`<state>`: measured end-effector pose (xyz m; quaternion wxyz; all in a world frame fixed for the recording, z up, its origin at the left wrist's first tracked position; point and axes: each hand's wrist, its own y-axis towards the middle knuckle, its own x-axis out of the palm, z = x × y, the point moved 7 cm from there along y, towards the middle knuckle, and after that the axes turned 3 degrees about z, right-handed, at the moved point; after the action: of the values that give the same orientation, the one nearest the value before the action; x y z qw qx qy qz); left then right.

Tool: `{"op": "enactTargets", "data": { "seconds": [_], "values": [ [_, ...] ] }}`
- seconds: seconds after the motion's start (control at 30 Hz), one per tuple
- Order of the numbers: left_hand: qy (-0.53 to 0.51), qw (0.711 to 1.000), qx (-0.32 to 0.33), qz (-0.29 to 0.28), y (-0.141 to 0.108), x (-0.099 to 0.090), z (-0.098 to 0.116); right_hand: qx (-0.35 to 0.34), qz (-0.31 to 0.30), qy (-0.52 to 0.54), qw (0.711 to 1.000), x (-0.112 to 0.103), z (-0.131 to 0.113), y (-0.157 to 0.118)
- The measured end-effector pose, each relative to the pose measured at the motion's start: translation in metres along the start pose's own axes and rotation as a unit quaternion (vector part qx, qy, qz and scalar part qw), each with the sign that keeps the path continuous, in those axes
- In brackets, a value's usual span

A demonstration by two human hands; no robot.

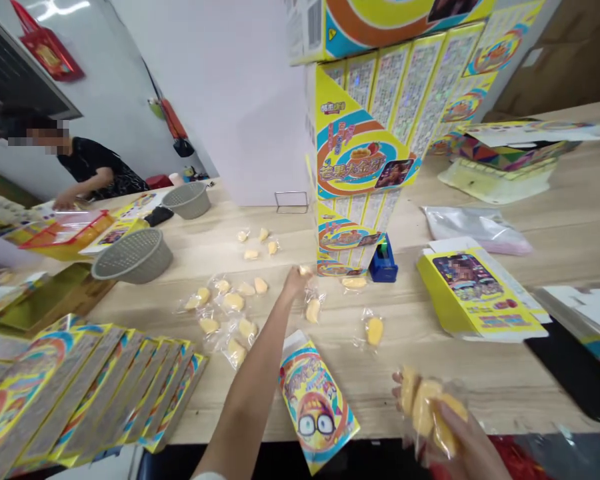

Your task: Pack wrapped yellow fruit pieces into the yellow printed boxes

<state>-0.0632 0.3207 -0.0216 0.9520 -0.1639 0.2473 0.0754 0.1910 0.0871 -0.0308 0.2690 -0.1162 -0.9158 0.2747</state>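
The person's left hand [295,281] is stretching forward over the light wood table [290,233], fingers pinched together on a small wrapped yellow candy [305,270], mostly hidden by the fingertips, just in front of the tall stack of printed display boxes [360,153]. The right hand [460,443] is low at the near table edge, curled around a strip of three yellow candies in clear film [427,410], gripping it firmly, with the fingers partly hidden behind the film. A printed cartoon-face pouch [316,400] is lying flat between the hands, long axis running from upper left to lower right, its upper end toward the left forearm [250,380], which is nearer than the right hand. Loose wrapped candies are lying around the left hand: one [313,310] just below it, one [374,331] to its right, a cluster [230,313] to its left. A blue tape dispenser [383,260] is standing beside the stack, a row of printed boxes [80,393] is lying left of the left arm, and grey plastic baskets [133,257] are sitting farther left. A co-worker [87,160] is working at the far left.
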Motion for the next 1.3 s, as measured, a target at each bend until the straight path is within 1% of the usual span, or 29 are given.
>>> {"op": "enactTargets", "data": {
  "seconds": [0.03,0.1,0.17,0.2,0.23,0.3,0.33,0.37,0.4,0.47,0.53,0.63,0.7,0.73,0.77,0.83,0.9,0.93,0.97,1.03,1.1,1.2,1.27,1.3],
  "values": [
    [-0.048,0.999,0.013,-0.009,-0.007,-0.008,0.002,0.002,0.008,-0.001,1.000,-0.003,0.000,0.001],
    [-0.143,0.989,0.031,-0.028,-0.030,-0.024,0.008,0.004,0.019,-0.005,1.000,-0.005,0.000,0.002],
    [-0.216,0.974,0.045,-0.052,-0.062,-0.036,0.018,0.005,0.018,-0.014,1.000,-0.002,-0.002,0.004],
    [-0.263,0.961,0.045,-0.078,-0.081,-0.039,0.025,0.009,0.014,-0.018,1.000,0.002,-0.002,0.004],
    [-0.316,0.941,0.042,-0.113,-0.101,-0.039,0.033,0.013,0.009,-0.019,1.000,0.006,-0.002,0.005],
    [-0.446,0.868,0.020,-0.215,-0.141,-0.032,0.051,0.022,-0.006,-0.013,1.000,0.016,0.000,0.004],
    [-0.492,0.832,0.011,-0.256,-0.160,-0.030,0.059,0.023,-0.016,-0.010,1.000,0.022,0.000,0.003],
    [-0.522,0.804,0.008,-0.284,-0.175,-0.028,0.066,0.022,-0.025,-0.007,0.999,0.028,0.001,0.001],
    [-0.534,0.791,0.013,-0.298,-0.188,-0.028,0.071,0.020,-0.033,-0.006,0.999,0.034,0.001,-0.001],
    [-0.539,0.784,0.033,-0.306,-0.206,-0.029,0.078,0.021,-0.045,-0.004,0.999,0.043,0.003,-0.007],
    [-0.539,0.784,0.053,-0.304,-0.218,-0.030,0.081,0.028,-0.051,0.002,0.998,0.048,0.005,-0.014],
    [-0.538,0.789,0.072,-0.288,-0.230,-0.033,0.081,0.038,-0.051,0.001,0.998,0.047,0.008,-0.021],
    [-0.523,0.804,0.083,-0.271,-0.231,-0.036,0.077,0.040,-0.054,-0.011,0.998,0.043,0.010,-0.023],
    [-0.507,0.819,0.090,-0.254,-0.227,-0.038,0.073,0.040,-0.058,-0.016,0.997,0.042,0.010,-0.022],
    [-0.479,0.841,0.097,-0.231,-0.220,-0.042,0.067,0.040,-0.062,-0.019,0.997,0.041,0.011,-0.021],
    [-0.389,0.899,0.105,-0.169,-0.198,-0.053,0.048,0.035,-0.070,-0.026,0.997,0.041,0.013,-0.017],
    [-0.247,0.958,0.090,-0.116,-0.168,-0.061,0.018,0.019,-0.074,-0.053,0.996,0.043,0.018,-0.010],
    [-0.172,0.977,0.069,-0.102,-0.152,-0.063,0.000,0.011,-0.074,-0.078,0.994,0.044,0.022,-0.008],
    [-0.096,0.989,0.055,-0.094,-0.139,-0.063,-0.018,0.008,-0.073,-0.110,0.991,0.044,0.028,-0.006],
    [-0.019,0.995,0.044,-0.088,-0.121,-0.060,-0.049,0.022,-0.069,-0.166,0.983,0.042,0.046,-0.008],
    [0.027,0.993,0.048,-0.102,-0.116,-0.050,-0.074,0.051,-0.070,-0.190,0.978,0.035,0.065,-0.014],
    [0.082,0.984,0.056,-0.148,-0.129,-0.031,-0.099,0.088,-0.071,-0.174,0.978,0.022,0.084,-0.024],
    [0.098,0.976,0.063,-0.186,-0.144,-0.020,-0.106,0.089,-0.067,-0.171,0.979,0.016,0.082,-0.023],
    [0.103,0.970,0.069,-0.209,-0.152,-0.015,-0.107,0.077,-0.066,-0.177,0.979,0.016,0.076,-0.018]
  ]
}}
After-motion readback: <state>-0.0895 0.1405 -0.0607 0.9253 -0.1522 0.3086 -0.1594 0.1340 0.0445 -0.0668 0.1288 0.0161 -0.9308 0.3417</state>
